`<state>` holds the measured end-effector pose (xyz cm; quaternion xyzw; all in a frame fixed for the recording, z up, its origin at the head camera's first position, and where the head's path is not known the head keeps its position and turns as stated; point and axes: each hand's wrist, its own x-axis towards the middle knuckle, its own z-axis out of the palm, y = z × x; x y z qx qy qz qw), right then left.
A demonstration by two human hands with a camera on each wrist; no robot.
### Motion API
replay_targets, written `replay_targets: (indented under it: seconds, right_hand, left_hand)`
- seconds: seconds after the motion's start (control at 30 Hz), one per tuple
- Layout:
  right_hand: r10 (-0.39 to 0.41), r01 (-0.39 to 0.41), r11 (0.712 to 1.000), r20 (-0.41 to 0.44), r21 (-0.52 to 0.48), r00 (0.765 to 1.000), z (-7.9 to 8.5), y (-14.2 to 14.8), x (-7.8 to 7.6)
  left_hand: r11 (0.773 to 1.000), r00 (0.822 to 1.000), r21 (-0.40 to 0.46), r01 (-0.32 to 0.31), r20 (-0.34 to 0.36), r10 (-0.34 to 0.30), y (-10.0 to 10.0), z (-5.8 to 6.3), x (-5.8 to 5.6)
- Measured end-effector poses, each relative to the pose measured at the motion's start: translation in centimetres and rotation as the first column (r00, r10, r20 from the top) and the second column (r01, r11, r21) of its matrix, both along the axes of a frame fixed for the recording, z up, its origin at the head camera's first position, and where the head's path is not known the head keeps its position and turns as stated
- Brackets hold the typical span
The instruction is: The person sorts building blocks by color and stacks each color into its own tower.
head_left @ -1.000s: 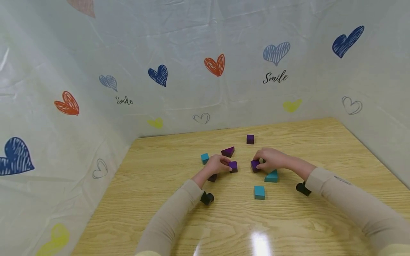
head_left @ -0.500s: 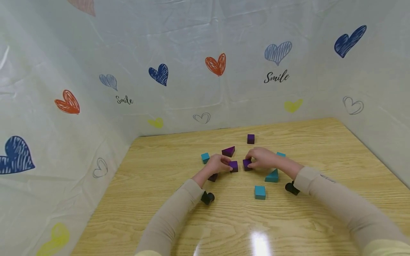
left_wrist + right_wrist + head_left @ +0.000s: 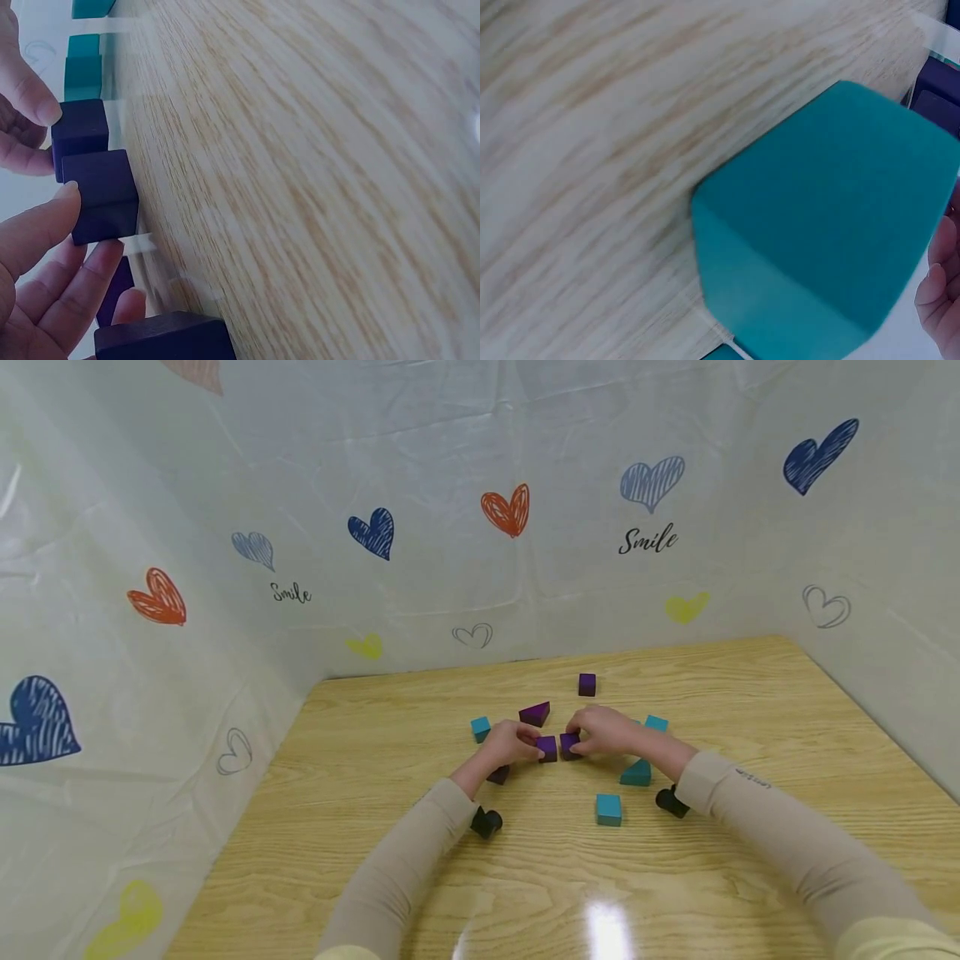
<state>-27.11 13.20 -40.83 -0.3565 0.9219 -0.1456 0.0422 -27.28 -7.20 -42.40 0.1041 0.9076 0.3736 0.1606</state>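
Observation:
In the head view my left hand [image 3: 507,744] pinches a purple cube [image 3: 547,749] between thumb and fingers. Right beside it, my right hand [image 3: 604,731] grips a second purple cube [image 3: 568,745], only a narrow gap showing between the two. Seen from the left wrist, the left hand's cube [image 3: 101,195] overlaps the other cube [image 3: 81,126], where the right hand's thumb lies on the edge. A teal block [image 3: 825,202] fills much of the right wrist view, with the right hand's fingertips [image 3: 937,289] behind it at the edge.
A purple triangular block [image 3: 535,714] and a purple cube [image 3: 587,684] lie farther back. Beside the left hand are a teal cube [image 3: 480,729] and a half-hidden dark purple block [image 3: 498,776]. Near the right forearm are a teal triangle [image 3: 636,773], teal square block [image 3: 608,810] and teal piece [image 3: 656,723].
My right hand has moved left with its purple cube, bringing it close to the left hand's cube. A teal piece behind the right forearm has come into sight. The left hand stays put.

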Motion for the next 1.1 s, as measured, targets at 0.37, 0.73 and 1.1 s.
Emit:
replay_targets:
  seconds: [0.37, 0.73, 1.1]
  right_hand:
    - [-0.016, 0.016, 1.000, 0.026, -0.001, 1.000, 0.00, -0.57, -0.06]
    - [-0.018, 0.019, 1.000, 0.050, -0.021, 0.999, -0.26, -0.85, -0.05]
    - [-0.027, 0.027, 1.000, 0.038, 0.005, 0.999, -0.63, -0.99, -0.18]
  left_hand:
    - [1.000, 1.000, 0.016, -0.005, 0.007, 0.005, 0.00, 0.06, 0.06]
    - [1.000, 1.000, 0.028, -0.006, 0.022, 0.006, -0.06, 0.09, 0.14]
    - [0.999, 1.000, 0.034, -0.015, 0.018, 0.014, -0.03, -0.04, 0.11]
